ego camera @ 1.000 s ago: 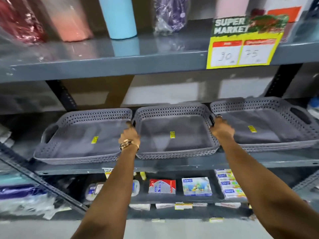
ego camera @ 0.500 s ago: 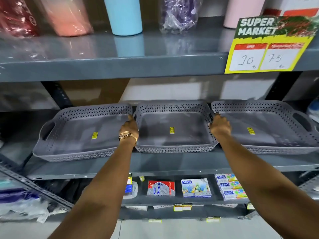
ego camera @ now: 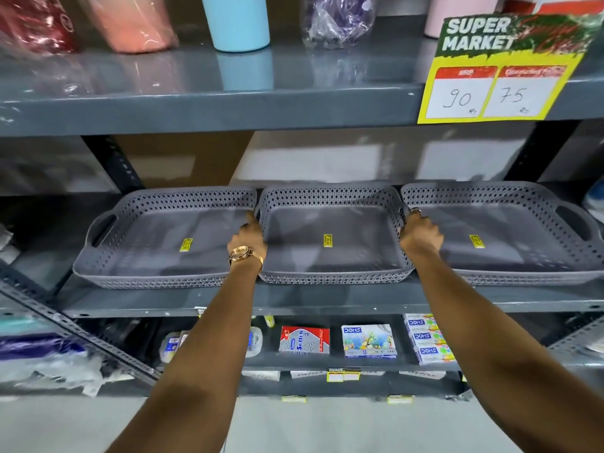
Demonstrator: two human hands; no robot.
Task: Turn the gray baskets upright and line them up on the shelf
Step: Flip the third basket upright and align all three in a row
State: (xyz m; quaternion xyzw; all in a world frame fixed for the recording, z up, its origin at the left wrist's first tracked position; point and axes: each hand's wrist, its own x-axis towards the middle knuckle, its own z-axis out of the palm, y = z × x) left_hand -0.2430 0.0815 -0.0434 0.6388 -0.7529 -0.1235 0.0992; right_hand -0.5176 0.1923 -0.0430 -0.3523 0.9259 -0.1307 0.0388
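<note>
1. The middle gray basket sits upright on the middle shelf, between the person's two hands.
2. The left hand is closed over the middle basket's left end, fingers curled at its rim where it meets the left gray basket. A gold wristwatch sits on that wrist.
3. The right hand is closed over the middle basket's right end, at the seam with the right gray basket. A ring shows on one finger.
4. All three baskets stand upright in a row along the shelf, sides touching or nearly so, front edges close to the shelf's near edge.
5. Each basket is shallow with perforated walls; the left one shows a handle slot at its far-left end, the right one at its far-right end.
6. Inside each basket lies only a small yellow sticker on the floor.
7. The upper shelf carries a light blue tumbler, wrapped items in red, peach and purple, and a yellow price sign reading 90 and 75.
8. The lower shelf holds a red tissue pack and stacked crayon boxes.
</note>
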